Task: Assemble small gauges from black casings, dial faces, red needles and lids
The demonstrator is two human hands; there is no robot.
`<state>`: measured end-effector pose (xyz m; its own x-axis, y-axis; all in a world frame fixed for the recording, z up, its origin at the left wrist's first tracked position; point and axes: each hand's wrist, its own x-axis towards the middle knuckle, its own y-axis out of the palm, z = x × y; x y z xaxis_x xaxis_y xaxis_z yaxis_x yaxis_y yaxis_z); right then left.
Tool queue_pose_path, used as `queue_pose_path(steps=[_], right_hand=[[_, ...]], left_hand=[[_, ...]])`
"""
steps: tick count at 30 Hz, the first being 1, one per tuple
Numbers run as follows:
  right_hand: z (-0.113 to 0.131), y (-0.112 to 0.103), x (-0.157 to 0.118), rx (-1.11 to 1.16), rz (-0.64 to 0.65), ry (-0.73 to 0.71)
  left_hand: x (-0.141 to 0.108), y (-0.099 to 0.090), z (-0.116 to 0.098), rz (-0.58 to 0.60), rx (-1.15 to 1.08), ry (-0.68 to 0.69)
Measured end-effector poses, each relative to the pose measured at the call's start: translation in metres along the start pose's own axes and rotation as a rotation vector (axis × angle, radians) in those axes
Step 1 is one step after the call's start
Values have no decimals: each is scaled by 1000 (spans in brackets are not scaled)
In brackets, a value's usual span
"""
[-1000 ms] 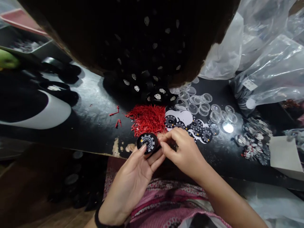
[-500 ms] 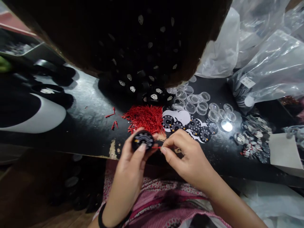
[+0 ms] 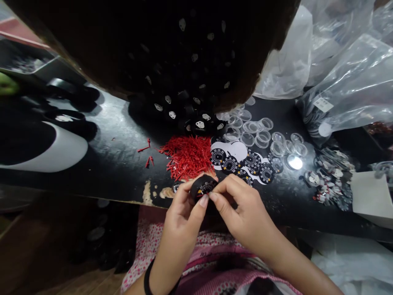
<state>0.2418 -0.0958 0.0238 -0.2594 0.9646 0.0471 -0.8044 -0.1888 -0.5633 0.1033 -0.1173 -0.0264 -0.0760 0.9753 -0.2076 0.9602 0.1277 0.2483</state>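
Observation:
My left hand [image 3: 184, 205] grips a round black gauge [image 3: 203, 186] by its rim, its numbered dial tilted up toward me. Against the dial, the thumb and forefinger of my right hand [image 3: 236, 200] are pinched on a small red pointer [image 3: 208, 193], mostly covered by the fingertips. Just beyond the gauge lies a heap of red pointers [image 3: 188, 157]. Right of that heap are loose printed dial discs [image 3: 229, 164], some turned white side up.
Clear plastic rings [image 3: 251, 128] lie behind the discs. A dark container [image 3: 196, 37] of black housings overhangs the table's back. Plastic bags [image 3: 353, 90], small mixed parts [image 3: 331, 180] and a white box [image 3: 370, 196] stand at right; a white-rimmed black container [image 3: 70, 149] is at left.
My left hand has brought the gauge to the right and tilted it. The red pointer, held apart from the gauge before, is now at the dial in my right fingertips.

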Motion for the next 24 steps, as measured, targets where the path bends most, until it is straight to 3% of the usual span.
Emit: queue_pose_path(steps=[8, 10, 13, 17, 21, 24], right_hand=[[4, 9, -9, 75, -45, 14], [4, 8, -8, 75, -28, 50], [2, 5, -4, 34, 14, 57], [-3, -1, 1, -157, -36, -134], [-10, -2, 6, -438, -47, -295], [-9, 1, 8, -518, -63, -327]], left_hand=[[-6, -1, -14, -68, 295, 173], [-5, -4, -13, -56, 301, 135], [-1, -10, -8, 15, 178, -25], [2, -17, -2, 97, 32, -202], [-1, -17, -4, 106, 147, -204], [-2, -10, -9, 36, 264, -238]])
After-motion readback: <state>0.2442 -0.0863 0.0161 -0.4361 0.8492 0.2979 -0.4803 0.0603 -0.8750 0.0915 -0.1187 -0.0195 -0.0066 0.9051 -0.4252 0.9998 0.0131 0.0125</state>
